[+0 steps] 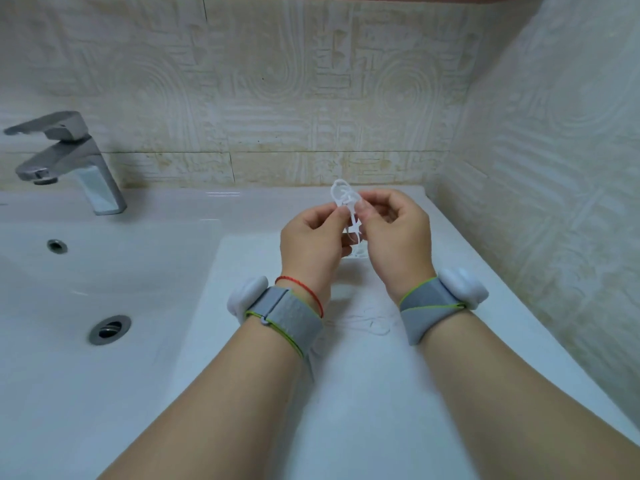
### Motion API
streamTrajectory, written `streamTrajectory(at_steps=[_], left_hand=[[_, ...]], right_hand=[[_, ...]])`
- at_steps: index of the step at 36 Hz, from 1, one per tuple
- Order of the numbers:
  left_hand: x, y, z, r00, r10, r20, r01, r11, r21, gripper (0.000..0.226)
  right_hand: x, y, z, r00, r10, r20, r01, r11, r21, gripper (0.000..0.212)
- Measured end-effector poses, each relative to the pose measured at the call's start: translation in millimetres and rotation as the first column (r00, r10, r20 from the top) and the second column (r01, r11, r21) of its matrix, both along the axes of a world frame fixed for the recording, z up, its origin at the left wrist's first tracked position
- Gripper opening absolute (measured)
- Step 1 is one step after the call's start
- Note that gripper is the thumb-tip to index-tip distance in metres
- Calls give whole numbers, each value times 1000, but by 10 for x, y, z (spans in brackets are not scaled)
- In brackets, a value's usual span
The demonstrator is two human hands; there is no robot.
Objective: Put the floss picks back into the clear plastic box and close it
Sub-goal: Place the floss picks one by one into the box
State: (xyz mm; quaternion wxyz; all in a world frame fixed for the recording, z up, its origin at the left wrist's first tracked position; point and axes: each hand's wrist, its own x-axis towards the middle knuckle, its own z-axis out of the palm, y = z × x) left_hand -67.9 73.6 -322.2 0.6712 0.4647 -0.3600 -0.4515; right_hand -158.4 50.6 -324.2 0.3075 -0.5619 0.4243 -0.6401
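Floss picks (347, 201), one bunch, pinched by left hand (313, 239), right hand (398, 237)

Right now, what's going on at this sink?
A person's left hand and right hand together pinch a few white picks above the counter, beside the sink. Loose picks lie on the counter near the wrists. The box is not plainly in view.

The left hand (313, 239) and right hand (396, 237) are side by side above the desk (381, 393), a bunch of floss picks (345, 199) pinched between them. Loose picks (372, 323) lie on the desk below and between the wrists. The basin (114, 268) lies left of the left hand, the faucet (69, 161) behind it.
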Motion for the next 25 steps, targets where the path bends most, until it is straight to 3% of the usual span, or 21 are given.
streamTrajectory(at_steps=[6,12,25], left_hand=[[-4,30,37,999,43,-30,-43,999,-29,9],[50,53,51,993,59,-103,-62,998,-32,10],[88,73,73,996,58,-72,-60,998,-24,9]], right_hand=[[8,59,34,997,41,64,-38,998,-42,11],[14,67,0,997,76,3,-76,997,22,9],[-10,63,22,982,185,35,-188,977,102,6]])
